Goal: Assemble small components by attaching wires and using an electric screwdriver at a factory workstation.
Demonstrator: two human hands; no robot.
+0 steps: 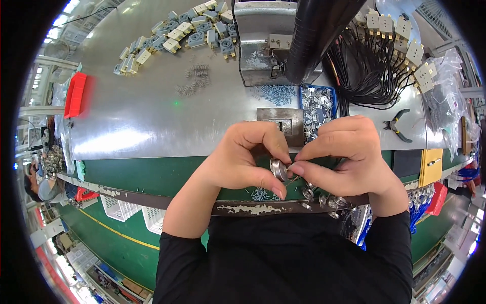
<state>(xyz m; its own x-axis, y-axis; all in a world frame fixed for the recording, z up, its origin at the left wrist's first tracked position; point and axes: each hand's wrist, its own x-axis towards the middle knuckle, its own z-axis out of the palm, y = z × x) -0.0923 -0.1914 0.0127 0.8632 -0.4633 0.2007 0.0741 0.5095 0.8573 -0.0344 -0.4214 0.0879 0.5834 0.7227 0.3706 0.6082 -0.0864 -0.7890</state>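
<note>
My left hand [238, 159] holds a round silver metal part [276, 170] between thumb and fingers, just above the green edge strip of the bench. Against the right side of this part, my right hand [349, 154] pinches with thumb and forefinger. What sits between those right fingertips is small and mostly hidden; a thin wire shows under them. Several similar round metal parts [331, 202] lie below my right hand at the bench edge. Small screws [260, 194] are scattered under my left thumb. Beyond my hands sits a steel fixture block [265, 115] with a recess.
A blue tray [333, 96] of metal pieces and a screw pile [277, 95] stand before a machine [253, 50] with a black column [315, 40]. Springs [195, 81], grey-and-white switch-like blocks [188, 31], a red bin [75, 95], black cables [362, 81] and pliers [402, 126] lie around.
</note>
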